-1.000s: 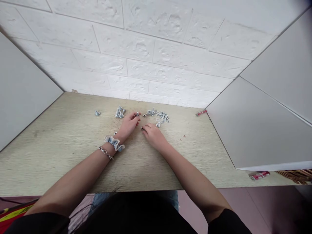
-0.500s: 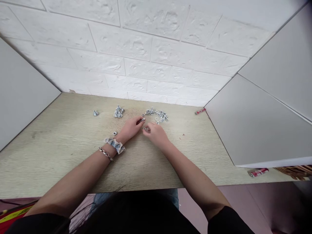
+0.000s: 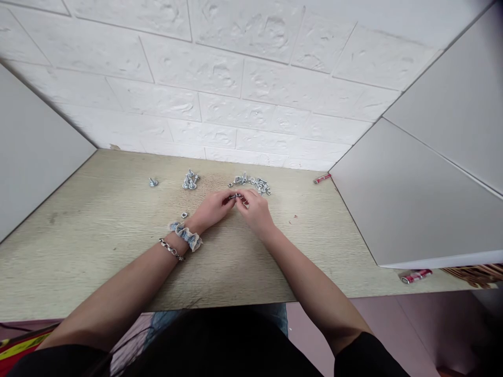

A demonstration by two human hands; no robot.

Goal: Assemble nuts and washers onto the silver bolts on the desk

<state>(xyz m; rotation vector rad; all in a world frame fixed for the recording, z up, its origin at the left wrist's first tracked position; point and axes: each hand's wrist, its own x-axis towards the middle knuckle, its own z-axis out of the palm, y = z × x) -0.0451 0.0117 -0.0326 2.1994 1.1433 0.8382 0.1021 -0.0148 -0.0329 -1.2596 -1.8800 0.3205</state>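
Note:
My left hand [image 3: 214, 208] is closed, its thumb and fingers pinching a bolt [image 3: 232, 197] that is mostly hidden. Meeting it fingertip to fingertip, my right hand [image 3: 255, 210] is also closed, on a small metal nut at the bolt's end; the fingers cover much of it. Just beyond the hands lies a loose pile of bolts, nuts and washers [image 3: 257, 182], with a single nut [image 3: 230, 185] at its left. Another nut [image 3: 184, 214] rests beside my left wrist.
A cluster of bolts with parts on them [image 3: 190, 180] stands back left, with a lone bolt [image 3: 153, 182] farther left. Red batteries lie on the right: one [image 3: 322, 179] by the wall, another [image 3: 416, 276] near the front edge. White panels [image 3: 428, 193] flank the wooden tabletop [image 3: 98, 235].
My right hand has moved up and toward my left, bringing its small metal piece to the bolt. The fingertips now meet. My left hand has barely moved.

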